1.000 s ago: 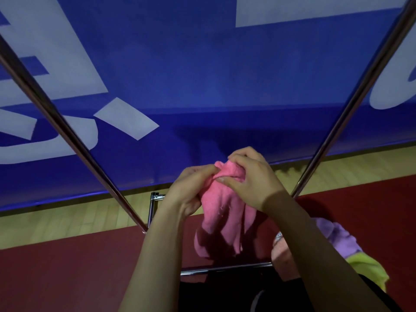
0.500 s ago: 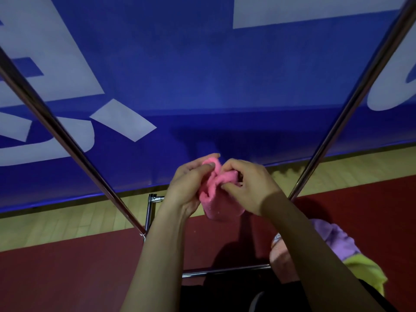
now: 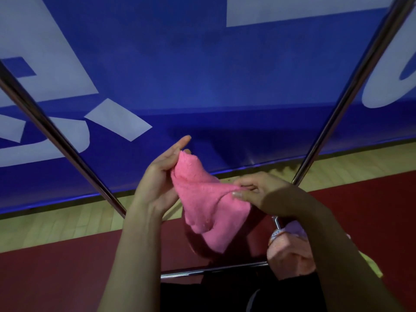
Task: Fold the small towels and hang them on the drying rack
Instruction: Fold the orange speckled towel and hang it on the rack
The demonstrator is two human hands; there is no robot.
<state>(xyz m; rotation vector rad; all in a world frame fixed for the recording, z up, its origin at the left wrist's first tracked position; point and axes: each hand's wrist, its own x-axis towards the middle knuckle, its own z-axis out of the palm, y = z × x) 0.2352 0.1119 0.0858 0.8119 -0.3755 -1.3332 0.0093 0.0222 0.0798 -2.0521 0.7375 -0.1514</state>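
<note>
Blue banner [image 3: 202, 75] with large white shapes fills the wall behind, meeting a strip of pale wood floor [image 3: 56, 224] and then dark red flooring [image 3: 56, 278] nearer the camera. Two shiny metal rails of the drying rack [image 3: 351, 91] slant up from the lower middle toward the top corners, and a lower horizontal bar [image 3: 213, 270] crosses beneath the hands. Between the rails, held up in the air, is the pink towel [image 3: 209, 206]: a small, fuzzy terry cloth, partly opened out, with a soft diagonal crease running through it and its lower end hanging in a rounded, rumpled fold just above the lower bar. The left hand [image 3: 157, 181] holds the towel's upper corner, its thumb tucked behind the cloth and its longer fingers stretched nearly straight upward past the edge. The right hand [image 3: 265, 194] pinches the towel's right-hand corner between thumb and curled fingers, pulling that edge sideways so the cloth is drawn taut between the two hands. Below the right forearm, more cloths are bunched at the lower right: a pale pink one [image 3: 290, 257], a lilac one [image 3: 295, 228] and a yellow-green one [image 3: 371, 264], partly hidden by the arm.
</note>
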